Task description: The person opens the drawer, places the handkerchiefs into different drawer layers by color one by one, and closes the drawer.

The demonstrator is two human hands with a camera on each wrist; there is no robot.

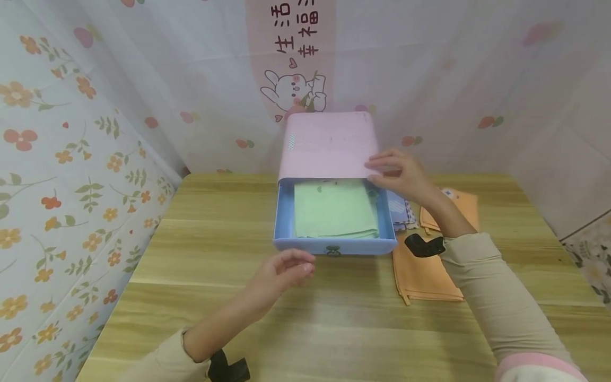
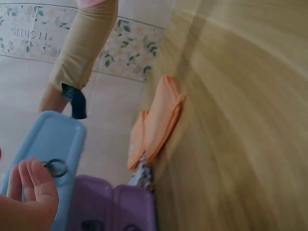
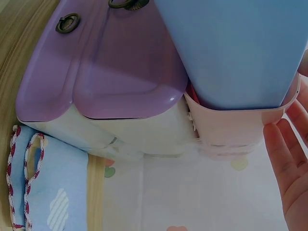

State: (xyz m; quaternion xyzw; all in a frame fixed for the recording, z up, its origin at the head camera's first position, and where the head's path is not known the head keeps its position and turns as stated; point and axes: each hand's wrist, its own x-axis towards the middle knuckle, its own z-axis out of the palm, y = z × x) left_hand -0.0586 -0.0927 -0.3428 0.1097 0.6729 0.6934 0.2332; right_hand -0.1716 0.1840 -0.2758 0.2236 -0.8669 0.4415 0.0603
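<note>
A small drawer unit stands with its pink casing on top. Its blue drawer is pulled out towards me and holds folded pale green cloths. My left hand is just in front of the drawer's lower left, its fingers loosely bent and near the dark ring pull. The fingers of my right hand touch the casing's right front edge, nearly straight. In the right wrist view, purple drawers with ring pulls sit below the blue one, pushed in.
To the right of the unit lie an orange folded cloth, another orange cloth behind it, and blue folded cloths with braided red-and-white edging. A patterned curtain hangs behind the wooden table.
</note>
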